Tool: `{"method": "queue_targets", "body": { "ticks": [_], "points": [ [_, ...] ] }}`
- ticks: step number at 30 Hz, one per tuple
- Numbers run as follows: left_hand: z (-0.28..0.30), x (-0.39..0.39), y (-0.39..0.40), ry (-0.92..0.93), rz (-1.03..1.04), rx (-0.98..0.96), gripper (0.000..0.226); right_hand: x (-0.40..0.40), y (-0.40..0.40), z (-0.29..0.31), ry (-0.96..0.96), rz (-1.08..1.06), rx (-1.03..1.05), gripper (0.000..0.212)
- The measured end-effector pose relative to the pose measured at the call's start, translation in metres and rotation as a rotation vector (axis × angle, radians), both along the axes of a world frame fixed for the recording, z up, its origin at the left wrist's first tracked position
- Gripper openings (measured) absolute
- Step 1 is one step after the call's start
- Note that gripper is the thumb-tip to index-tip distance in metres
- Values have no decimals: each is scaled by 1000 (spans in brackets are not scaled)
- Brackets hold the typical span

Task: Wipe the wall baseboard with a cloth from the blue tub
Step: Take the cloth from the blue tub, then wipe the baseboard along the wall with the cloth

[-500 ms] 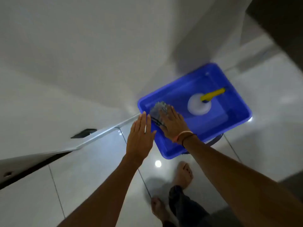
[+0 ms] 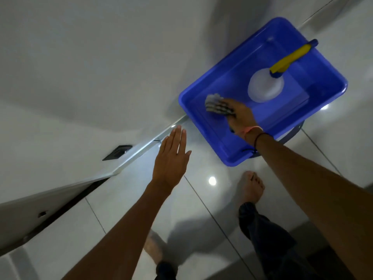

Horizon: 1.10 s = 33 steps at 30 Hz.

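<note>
A blue tub (image 2: 212,146) stands on the tiled floor against the white wall. Inside it lies a grey striped cloth (image 2: 215,103) near the left corner. My right hand (image 2: 241,116) reaches into the tub and rests on the cloth, fingers closing over its near part. My left hand (image 2: 171,156) hovers flat, fingers together and extended, above the floor just left of the tub, holding nothing. The pale baseboard (image 2: 141,152) runs along the foot of the wall, from the tub's corner down to the left.
A white spray bottle (image 2: 265,88) with a yellow trigger head (image 2: 292,57) lies in the tub. A dark square fitting (image 2: 117,152) sits low on the wall. A dark gap (image 2: 66,205) runs under the baseboard at left. My bare feet (image 2: 251,188) stand on glossy tiles.
My right hand has pushed further into the tub onto the cloth. My left hand has drawn back from the tub's edge toward the left. The view has shifted so the tub sits higher right.
</note>
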<state>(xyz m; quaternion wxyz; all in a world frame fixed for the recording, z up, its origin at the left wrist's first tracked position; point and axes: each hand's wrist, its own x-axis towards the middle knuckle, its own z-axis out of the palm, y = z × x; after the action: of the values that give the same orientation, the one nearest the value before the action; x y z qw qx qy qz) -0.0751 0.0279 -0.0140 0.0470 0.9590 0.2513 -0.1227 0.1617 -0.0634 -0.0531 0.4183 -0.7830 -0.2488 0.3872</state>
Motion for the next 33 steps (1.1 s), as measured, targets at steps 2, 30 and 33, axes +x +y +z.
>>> {"method": "queue_targets", "body": {
  "ticks": [2, 30, 33],
  "points": [
    [17, -20, 16, 15, -30, 14, 67, -23, -12, 38, 236, -309, 99, 45],
    [-117, 12, 202, 153, -1124, 1035, 79, -206, 96, -272, 470, -1364, 488, 63],
    [-129, 15, 202, 171, -1127, 1117, 84, -200, 112, -294, 364, -1217, 482, 64]
  ]
}}
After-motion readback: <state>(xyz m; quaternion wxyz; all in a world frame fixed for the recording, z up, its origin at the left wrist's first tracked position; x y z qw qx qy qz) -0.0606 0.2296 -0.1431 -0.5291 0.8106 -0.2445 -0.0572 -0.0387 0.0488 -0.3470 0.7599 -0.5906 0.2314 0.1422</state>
